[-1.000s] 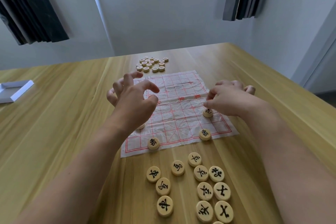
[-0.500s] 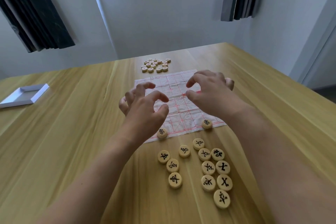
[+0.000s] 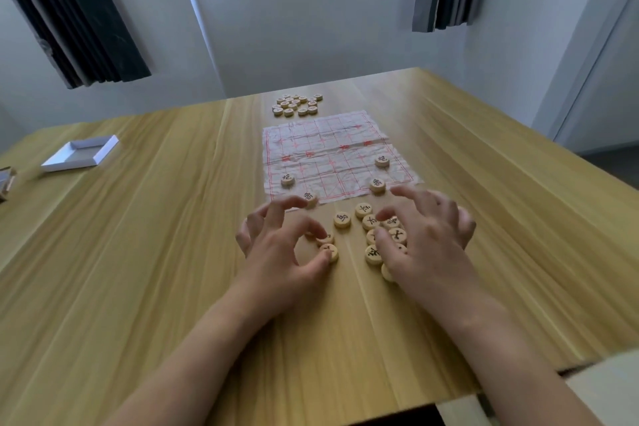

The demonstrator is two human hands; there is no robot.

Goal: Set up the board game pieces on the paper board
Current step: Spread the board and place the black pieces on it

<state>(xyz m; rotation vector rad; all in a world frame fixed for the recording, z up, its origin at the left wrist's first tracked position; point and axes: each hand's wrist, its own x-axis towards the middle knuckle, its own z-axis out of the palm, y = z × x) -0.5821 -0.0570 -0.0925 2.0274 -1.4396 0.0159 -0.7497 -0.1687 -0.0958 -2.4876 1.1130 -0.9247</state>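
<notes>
1. Both hands down over the near pile of pieces (image 3: 371, 230), just short of the paper board (image 3: 332, 157). Left hand (image 3: 280, 249) curled like a claw, thumb and a fingertip closing in on one round piece (image 3: 329, 250); looks like a pinch starting, but can't honestly tell if it's gripped yet.

2. Right hand (image 3: 427, 239) spread wide over the right cluster, fingers bent, tips touching or nearly touching a few discs. Bit blurry, so no clear hold on anything.

3. Key bit for the next move: board lies straight ahead of both hands, away from the body, long side running away too. Near edge just beyond the fingertips.

4. Already on the board: four pieces, two toward the left side (image 3: 287, 179), two toward the right (image 3: 382, 161). Middle of the near rows looks unfilled.

5. Left hand nearer the left files, right hand nearer the right ones, so probably each side feeds its own half. Short forward reach either way.

6. Second pile (image 3: 297, 104) sitting past the far edge of the board, well apart from both hands. White tray (image 3: 81, 152) off on the left of the table (image 3: 155, 252), not involved.
</notes>
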